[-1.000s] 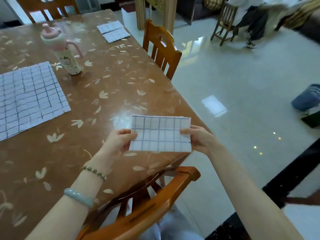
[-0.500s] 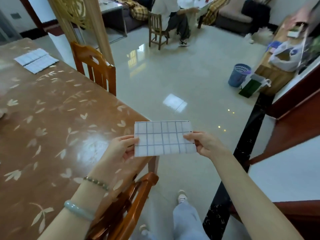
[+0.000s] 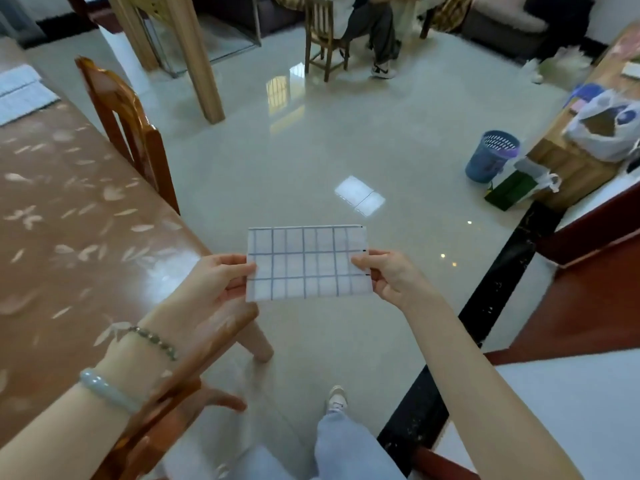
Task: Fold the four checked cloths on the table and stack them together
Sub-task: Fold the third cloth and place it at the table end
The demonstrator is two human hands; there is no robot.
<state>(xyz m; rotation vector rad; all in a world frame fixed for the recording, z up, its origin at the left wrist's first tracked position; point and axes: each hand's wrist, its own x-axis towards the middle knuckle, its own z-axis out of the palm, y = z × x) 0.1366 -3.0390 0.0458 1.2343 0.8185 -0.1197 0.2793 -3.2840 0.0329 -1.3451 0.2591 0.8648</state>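
Fingers of the left hand (image 3: 207, 289) and right hand (image 3: 391, 278) are pinching the folded checked cloth (image 3: 306, 263) at nine and three o'clock, arms outstretched.

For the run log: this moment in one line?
left hand: pinches folded cloth | right hand: pinches its other end | cloth: in air, past table edge | other folded cloths: on table

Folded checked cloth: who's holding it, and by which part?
Both hands: left hand pinches the folded checked cloth's left edge, right hand its right edge.
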